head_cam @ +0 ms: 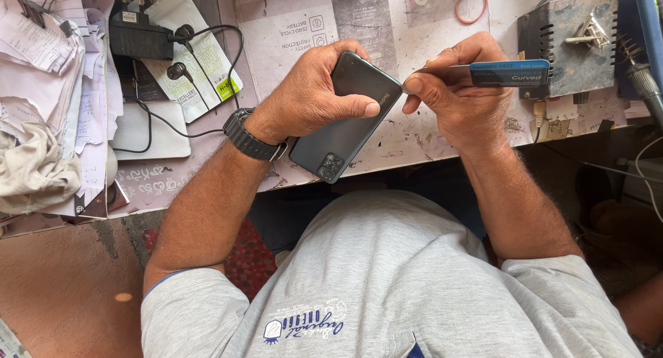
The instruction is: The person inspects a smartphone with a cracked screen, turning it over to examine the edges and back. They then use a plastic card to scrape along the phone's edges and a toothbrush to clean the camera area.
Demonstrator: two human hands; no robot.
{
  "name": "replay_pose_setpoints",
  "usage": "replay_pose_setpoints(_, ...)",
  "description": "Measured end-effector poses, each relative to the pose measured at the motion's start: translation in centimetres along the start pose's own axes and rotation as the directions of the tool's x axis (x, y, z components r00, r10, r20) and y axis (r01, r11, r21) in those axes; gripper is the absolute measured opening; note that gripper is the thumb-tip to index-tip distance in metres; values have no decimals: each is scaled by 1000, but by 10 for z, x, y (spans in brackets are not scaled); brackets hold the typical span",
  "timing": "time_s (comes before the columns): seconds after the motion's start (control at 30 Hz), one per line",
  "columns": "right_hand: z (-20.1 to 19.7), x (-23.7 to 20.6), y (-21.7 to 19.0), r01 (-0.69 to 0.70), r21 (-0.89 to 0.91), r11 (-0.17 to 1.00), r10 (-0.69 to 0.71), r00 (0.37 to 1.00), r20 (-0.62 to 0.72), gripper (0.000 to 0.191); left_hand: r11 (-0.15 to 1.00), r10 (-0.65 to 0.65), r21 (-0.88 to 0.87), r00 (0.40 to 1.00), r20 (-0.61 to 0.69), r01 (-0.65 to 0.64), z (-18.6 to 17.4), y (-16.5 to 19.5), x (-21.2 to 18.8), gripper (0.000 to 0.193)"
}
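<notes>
My left hand (314, 95) grips a dark smartphone (345, 133), held back side up with its camera cluster toward me, thumb pressed along its right edge. A black watch sits on that wrist. My right hand (459, 95) pinches a pair of metal tweezers with a blue label (501, 73). The tweezers' tip meets the phone's upper right edge, just beside my left thumb. Both hands hover over the front edge of a worktable (407, 144) covered with printed paper.
A black charger with earphones and cable (141, 37) lies at the back left beside stacks of paper (41, 68) and a cloth. A red rubber band (471, 4) lies at the back. A grey metal box (573, 44) and a soldering iron (646, 85) stand at the right.
</notes>
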State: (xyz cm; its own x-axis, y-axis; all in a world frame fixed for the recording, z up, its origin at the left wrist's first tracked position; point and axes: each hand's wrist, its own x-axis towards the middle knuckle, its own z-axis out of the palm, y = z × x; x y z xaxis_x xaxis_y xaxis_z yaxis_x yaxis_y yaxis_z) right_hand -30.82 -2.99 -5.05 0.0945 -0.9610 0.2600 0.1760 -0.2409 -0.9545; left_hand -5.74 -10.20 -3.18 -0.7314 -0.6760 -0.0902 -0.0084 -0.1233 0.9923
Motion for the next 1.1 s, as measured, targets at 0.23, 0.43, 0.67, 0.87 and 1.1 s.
replay_pose_setpoints(0.23, 0, 1, -3, -4, 21, 1000, 4, 1000, 6, 22, 997, 20, 69, 1000, -12, -19, 1, -1, -1, 44)
replay_pose_setpoints(0.43, 1, 2, -3, 21, -32, 999, -21, 1000, 4, 22, 996, 29, 81, 999, -31, -26, 2, -3, 0, 45)
replay_pose_setpoints(0.67, 1, 4, -5, 17, -48, 999, -17, 1000, -3, 23, 995, 27, 94, 999, -29, -25, 1, -2, -1, 43)
replay_pose_setpoints(0.87, 6, 7, -4, -61, 113, 992, 66, 997, -43, 11, 998, 58, 7, 997, -48, -57, 2, -1, -1, 41)
replay_pose_setpoints(1.1, 1, 0, 0, -80, 188, 979, 83, 997, -6, 17, 997, 76, 10, 995, -72, -75, 0, 0, -2, 39)
